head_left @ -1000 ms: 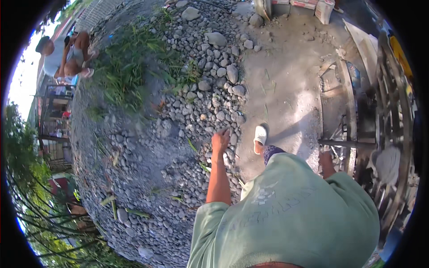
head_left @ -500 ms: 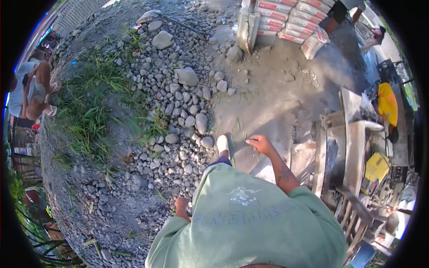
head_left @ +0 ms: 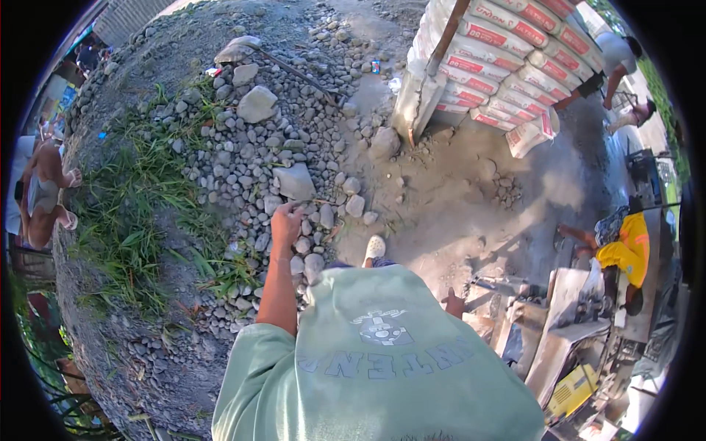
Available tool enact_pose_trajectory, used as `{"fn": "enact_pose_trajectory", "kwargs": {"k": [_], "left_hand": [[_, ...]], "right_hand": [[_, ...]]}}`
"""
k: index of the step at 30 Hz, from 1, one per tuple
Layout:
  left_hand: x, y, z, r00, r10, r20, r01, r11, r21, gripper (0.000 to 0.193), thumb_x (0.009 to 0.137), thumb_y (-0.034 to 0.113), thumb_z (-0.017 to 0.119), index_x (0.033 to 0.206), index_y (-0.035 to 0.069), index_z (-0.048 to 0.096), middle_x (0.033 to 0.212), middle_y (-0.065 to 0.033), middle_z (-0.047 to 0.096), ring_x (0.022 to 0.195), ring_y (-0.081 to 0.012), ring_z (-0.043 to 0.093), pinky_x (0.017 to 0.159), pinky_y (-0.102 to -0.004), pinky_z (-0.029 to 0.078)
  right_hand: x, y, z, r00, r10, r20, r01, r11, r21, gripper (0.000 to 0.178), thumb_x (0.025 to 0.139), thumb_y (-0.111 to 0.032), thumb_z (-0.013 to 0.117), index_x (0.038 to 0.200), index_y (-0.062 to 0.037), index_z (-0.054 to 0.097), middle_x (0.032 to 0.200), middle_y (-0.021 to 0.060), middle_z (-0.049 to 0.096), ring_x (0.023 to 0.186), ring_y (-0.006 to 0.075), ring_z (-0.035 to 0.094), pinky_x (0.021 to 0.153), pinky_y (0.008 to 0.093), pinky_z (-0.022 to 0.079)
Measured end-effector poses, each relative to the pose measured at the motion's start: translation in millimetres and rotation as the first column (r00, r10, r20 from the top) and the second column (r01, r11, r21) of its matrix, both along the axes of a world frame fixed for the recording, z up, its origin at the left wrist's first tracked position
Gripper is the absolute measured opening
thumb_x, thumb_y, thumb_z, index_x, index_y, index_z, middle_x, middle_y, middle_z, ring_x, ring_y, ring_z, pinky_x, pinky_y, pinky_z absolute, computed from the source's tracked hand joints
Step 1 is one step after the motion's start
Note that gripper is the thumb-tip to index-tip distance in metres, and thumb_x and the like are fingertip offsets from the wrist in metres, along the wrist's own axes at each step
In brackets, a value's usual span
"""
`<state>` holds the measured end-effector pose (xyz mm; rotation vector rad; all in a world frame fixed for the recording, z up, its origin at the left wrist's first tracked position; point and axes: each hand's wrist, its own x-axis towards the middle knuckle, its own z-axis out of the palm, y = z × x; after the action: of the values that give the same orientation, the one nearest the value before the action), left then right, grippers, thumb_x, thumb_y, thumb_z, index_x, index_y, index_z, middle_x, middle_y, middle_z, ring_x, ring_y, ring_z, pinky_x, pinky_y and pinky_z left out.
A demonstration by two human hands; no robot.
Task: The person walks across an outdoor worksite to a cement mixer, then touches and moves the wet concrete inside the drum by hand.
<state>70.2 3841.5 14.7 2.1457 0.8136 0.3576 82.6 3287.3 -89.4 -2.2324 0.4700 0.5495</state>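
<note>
My left hand (head_left: 287, 224) is stretched forward over the loose stones, beside a large flat grey stone (head_left: 296, 181). Its fingers are loosely curled in, and I see nothing held in them. On the other side, my right hand (head_left: 453, 302) shows just past the edge of my green shirt (head_left: 382, 367), above the bare ground. Part of it is hidden by the shirt; the visible fingers stand apart and hold nothing that I can see. One light-coloured shoe (head_left: 375, 248) shows ahead of my body on the dirt, at the edge of the stones.
Stacked red-and-white sacks (head_left: 507, 66) stand ahead right, behind a concrete post (head_left: 419, 106). Grass (head_left: 140, 228) and rubble lie left, where a person (head_left: 44, 191) sits. Right are planks, a yellow machine (head_left: 572, 389) and a person in yellow (head_left: 625, 250); other people stand beyond the sacks.
My left hand has swung forward over the stones, while my right hand has swung back beside the shirt. The sacks and post now appear larger and nearer.
</note>
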Motion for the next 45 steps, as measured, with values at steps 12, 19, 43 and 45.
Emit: {"fn": "enact_pose_trajectory", "kwargs": {"k": [12, 19, 43, 45], "left_hand": [[-46.8, 49.0, -181.7, 0.598, -0.030, -0.801, -0.052, 0.996, -0.076, 0.041, 0.069, 0.040, 0.065, 0.083, 0.002, 0.070, 0.085, -0.0209, 0.068, 0.082, -0.0352, 0.067, 0.072, -0.0456, 0.051], [173.5, 187.5, -186.7, 0.789, 0.055, -0.612, -0.122, 0.990, -0.068, 0.031, 0.075, 0.035, 0.061, 0.096, 0.016, 0.073, 0.096, -0.0195, 0.067, 0.093, -0.0367, 0.064, 0.085, -0.0433, 0.049], [927.6, 567.8, -90.3, 0.895, 0.172, -0.411, -0.205, 0.978, -0.037, 0.031, 0.080, 0.029, 0.059, 0.103, 0.011, 0.069, 0.099, -0.0190, 0.067, 0.096, -0.0376, 0.063, 0.083, -0.0470, 0.049], [921.3, 553.0, -126.8, 0.673, 0.097, -0.733, -0.227, 0.971, -0.080, 0.031, 0.080, 0.028, 0.058, 0.103, 0.010, 0.069, 0.107, -0.0198, 0.065, 0.101, -0.0370, 0.062, 0.085, -0.0476, 0.049]], "right_hand": [[379.9, 267.6, 39.7, 0.966, 0.245, -0.077, -0.222, 0.947, 0.233, 0.072, 0.094, -0.062, 0.026, 0.086, -0.0055, 0.071, 0.049, 0.0029, 0.046, 0.044, 0.0143, 0.048, 0.048, 0.0305, 0.041], [603.3, 416.9, 32.1, 0.961, 0.274, -0.040, -0.228, 0.863, 0.451, 0.075, 0.095, -0.061, 0.023, 0.083, -0.0021, 0.068, 0.051, 0.0039, 0.053, 0.043, 0.0128, 0.049, 0.045, 0.0272, 0.040], [1287.4, 706.0, 61.5, 0.865, -0.346, -0.364, 0.488, 0.409, 0.771, 0.057, 0.094, -0.061, 0.033, 0.107, -0.0109, 0.057, 0.075, 0.0014, 0.051, 0.065, 0.0168, 0.047, 0.059, 0.0302, 0.040], [1368.9, 732.2, 76.6, 0.903, -0.287, -0.319, 0.423, 0.471, 0.774, 0.057, 0.093, -0.062, 0.033, 0.106, -0.0111, 0.057, 0.074, 0.0016, 0.052, 0.065, 0.0172, 0.048, 0.058, 0.0307, 0.040]]}}
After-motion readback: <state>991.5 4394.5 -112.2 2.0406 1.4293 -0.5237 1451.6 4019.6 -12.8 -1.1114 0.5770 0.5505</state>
